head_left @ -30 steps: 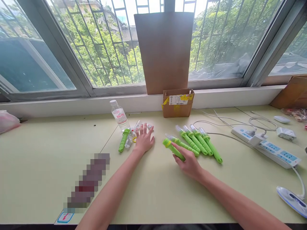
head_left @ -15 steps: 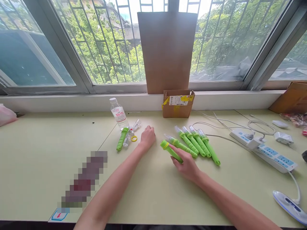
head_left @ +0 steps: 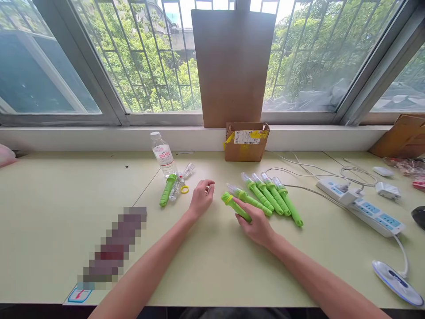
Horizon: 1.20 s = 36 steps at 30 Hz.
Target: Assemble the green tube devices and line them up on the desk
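Observation:
My right hand (head_left: 257, 223) is wrapped around a green ribbed plastic handle (head_left: 239, 210) whose yellow-ringed end points up and left; no clear cap is on it. My left hand (head_left: 202, 197) is closed, fingers curled in a pinch; a small item may be between them, but I cannot make it out. Left of it lie a yellow ring (head_left: 184, 189), two clear plastic caps (head_left: 176, 188) and another green handle (head_left: 168, 190). Beyond my right hand, several green handles with clear tops (head_left: 277, 195) lie side by side, one separate handle (head_left: 254, 201) nearest.
A water bottle (head_left: 164, 155) stands behind the loose parts. Against the sill is a small cardboard box (head_left: 245, 148), with a tall cardboard sheet (head_left: 232, 66) behind. On the right lie a power strip (head_left: 361, 206), cables and a white oval device (head_left: 397, 282). A pixelated patch (head_left: 116, 243) covers something at left.
My left hand has drawn slightly back toward me and turned, showing its curled fingers. My right hand stays on the green handle. The whole view has shifted a little.

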{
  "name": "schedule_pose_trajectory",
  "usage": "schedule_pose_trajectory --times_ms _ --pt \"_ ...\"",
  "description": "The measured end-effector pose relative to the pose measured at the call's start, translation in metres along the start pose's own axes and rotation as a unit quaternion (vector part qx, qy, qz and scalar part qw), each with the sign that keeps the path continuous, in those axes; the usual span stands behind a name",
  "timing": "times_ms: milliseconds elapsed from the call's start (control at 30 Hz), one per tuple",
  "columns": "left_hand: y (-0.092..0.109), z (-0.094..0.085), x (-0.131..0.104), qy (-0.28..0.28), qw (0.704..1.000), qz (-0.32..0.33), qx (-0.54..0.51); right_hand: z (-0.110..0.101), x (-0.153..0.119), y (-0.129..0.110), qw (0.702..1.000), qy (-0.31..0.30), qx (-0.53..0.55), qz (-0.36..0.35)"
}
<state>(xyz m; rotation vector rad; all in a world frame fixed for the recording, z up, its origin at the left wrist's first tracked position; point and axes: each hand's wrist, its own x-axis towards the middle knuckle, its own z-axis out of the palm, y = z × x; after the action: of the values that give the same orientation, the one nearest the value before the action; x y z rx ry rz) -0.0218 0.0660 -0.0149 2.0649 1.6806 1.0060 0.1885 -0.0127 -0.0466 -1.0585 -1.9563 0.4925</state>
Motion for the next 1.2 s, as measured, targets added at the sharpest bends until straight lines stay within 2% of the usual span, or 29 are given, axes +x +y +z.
schedule_pose_trajectory --times_ms 100,167,267,333,567,733,967,1200 --pt "0.007 -0.002 -0.002 0.077 0.978 -0.009 -0.192 0.0 0.001 -0.001 1.0 -0.011 0.002 0.005" --pt "0.013 -0.005 -0.004 0.102 0.955 -0.022 -0.279 0.0 0.001 -0.002 1.0 -0.014 0.003 0.005" --pt "0.025 -0.01 -0.009 0.108 0.919 -0.04 -0.377 0.0 0.001 -0.003 1.0 -0.012 0.003 0.001" --pt "0.032 -0.013 -0.012 0.092 0.905 -0.046 -0.413 0.0 0.0 -0.003 1.0 -0.006 0.004 -0.007" --pt "0.038 -0.025 -0.014 -0.042 0.902 -0.038 -0.427 0.0 -0.004 0.0 0.998 0.036 -0.006 -0.043" --pt "0.033 -0.027 -0.013 -0.126 0.87 -0.072 -0.471 -0.001 -0.006 0.0 0.998 0.029 -0.013 -0.053" --pt "0.036 -0.028 -0.015 -0.129 0.872 -0.049 -0.469 -0.001 -0.004 -0.003 0.998 0.032 -0.03 0.035" --pt "0.042 -0.031 -0.022 -0.168 0.846 -0.015 -0.506 -0.008 -0.003 -0.009 0.999 -0.019 -0.017 0.036"
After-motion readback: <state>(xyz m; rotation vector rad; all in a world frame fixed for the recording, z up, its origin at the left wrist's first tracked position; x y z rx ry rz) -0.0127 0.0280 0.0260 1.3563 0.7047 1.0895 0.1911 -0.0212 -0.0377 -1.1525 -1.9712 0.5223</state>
